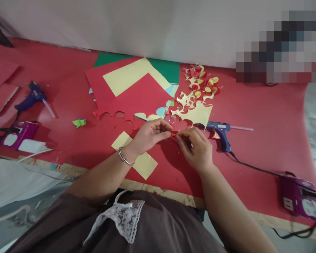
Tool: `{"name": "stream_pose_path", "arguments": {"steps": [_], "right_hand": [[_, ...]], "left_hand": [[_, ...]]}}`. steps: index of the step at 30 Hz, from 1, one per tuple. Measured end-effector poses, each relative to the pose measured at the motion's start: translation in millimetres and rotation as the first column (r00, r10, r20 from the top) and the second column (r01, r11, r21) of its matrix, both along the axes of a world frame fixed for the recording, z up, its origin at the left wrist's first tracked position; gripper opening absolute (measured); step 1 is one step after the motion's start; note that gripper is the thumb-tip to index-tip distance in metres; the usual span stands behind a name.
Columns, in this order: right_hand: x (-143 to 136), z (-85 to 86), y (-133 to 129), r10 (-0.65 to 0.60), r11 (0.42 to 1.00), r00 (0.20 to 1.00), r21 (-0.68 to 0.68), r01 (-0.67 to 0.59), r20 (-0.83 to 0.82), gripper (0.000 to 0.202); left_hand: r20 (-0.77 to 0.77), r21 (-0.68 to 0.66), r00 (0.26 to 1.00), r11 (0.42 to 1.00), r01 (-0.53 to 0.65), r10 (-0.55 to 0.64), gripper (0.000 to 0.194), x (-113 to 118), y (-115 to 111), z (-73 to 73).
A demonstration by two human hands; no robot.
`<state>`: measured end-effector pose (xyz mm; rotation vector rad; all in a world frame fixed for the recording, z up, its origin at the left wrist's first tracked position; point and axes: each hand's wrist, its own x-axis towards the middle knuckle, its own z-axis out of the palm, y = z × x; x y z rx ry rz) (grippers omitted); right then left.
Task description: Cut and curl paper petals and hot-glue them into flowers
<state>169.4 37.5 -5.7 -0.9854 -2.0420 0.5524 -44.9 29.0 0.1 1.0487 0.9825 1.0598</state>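
Observation:
Near the middle of the red table (76,151), my left hand (153,136) and my right hand (197,150) meet at the fingertips. Pinched between them is a small red and yellow paper piece (174,134), mostly covered by my fingers. Just beyond lie red paper cutouts (180,124) and a yellow paper sheet with scalloped edges (198,114). A blue glue gun (221,131) rests to the right of my right hand, its nozzle end hidden by paper and the hand. Under my left wrist is a yellow paper strip (146,167).
Large red sheets (131,100), a yellow sheet (129,75) and green sheets (168,68) are stacked at the back. Red and yellow paper petals (208,84) are heaped beside them. Another glue gun (33,96) and a purple power strip (22,131) lie left; another power strip (296,196) sits right.

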Motion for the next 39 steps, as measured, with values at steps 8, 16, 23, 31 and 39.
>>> {"name": "stream_pose_path", "arguments": {"steps": [8,16,23,31,39], "right_hand": [[-1,2.1,0,0.026,1.000,1.000,0.013,-0.026,-0.006,0.005],[-1,4.2,-3,0.039,0.999,0.998,-0.031,-0.040,-0.046,0.007],[-1,4.9,-3,-0.047,0.992,0.998,-0.116,0.040,-0.051,0.008],[-1,2.2,-3,-0.062,0.980,0.997,-0.193,0.050,-0.054,0.013],[-3,7.2,-3,-0.034,0.986,0.996,-0.166,0.021,-0.078,0.013]], "left_hand": [[0.077,-0.088,0.994,0.994,-0.064,0.071,0.031,3,-1,-6.7],[-0.019,0.001,0.990,0.990,-0.143,0.143,0.034,3,-3,-2.7],[-0.127,0.130,0.979,0.981,-0.141,0.158,0.020,4,-8,2.2],[-0.148,0.185,0.978,0.975,-0.120,0.148,0.022,5,-9,4.7],[-0.168,0.248,0.978,0.966,-0.077,0.121,0.016,6,-11,8.2]]}}
